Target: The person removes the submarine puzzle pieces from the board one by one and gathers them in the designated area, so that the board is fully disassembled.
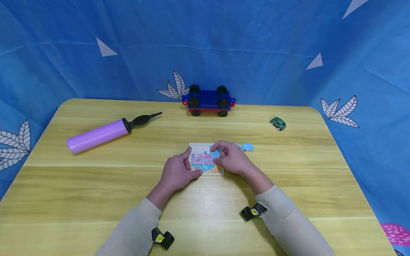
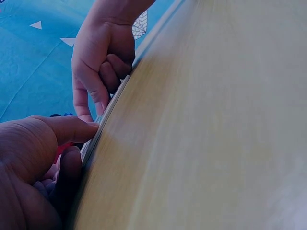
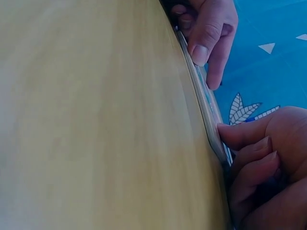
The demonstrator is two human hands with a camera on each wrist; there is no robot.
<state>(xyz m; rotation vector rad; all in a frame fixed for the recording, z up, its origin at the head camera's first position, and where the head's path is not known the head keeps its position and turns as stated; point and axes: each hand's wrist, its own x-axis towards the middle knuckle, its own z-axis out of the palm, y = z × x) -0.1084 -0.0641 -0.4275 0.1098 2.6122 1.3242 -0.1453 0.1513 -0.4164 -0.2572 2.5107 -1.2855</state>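
A small jigsaw puzzle board [image 1: 206, 174] with a pale frame lies flat on the table, its picture pink, blue and orange. My left hand [image 1: 177, 172] holds the board at its left side, with the thumb on the near edge and the index finger by the far left corner. Over the board's right part, my right hand [image 1: 235, 157] pinches a blue puzzle piece [image 1: 215, 153] between thumb and index finger. Both wrist views show the hands at the board edge-on, and the piece is hard to make out there. Loose blue puzzle pieces [image 1: 247, 147] lie just beyond the right hand, partly hidden by it.
On the wooden table [image 1: 128, 199], a purple hand pump [image 1: 97, 136] with a black nozzle lies at the left. Toy vehicle bases [image 1: 209, 99], blue and red with black wheels, stand at the back edge. A green toy car [image 1: 278, 123] sits at the back right.
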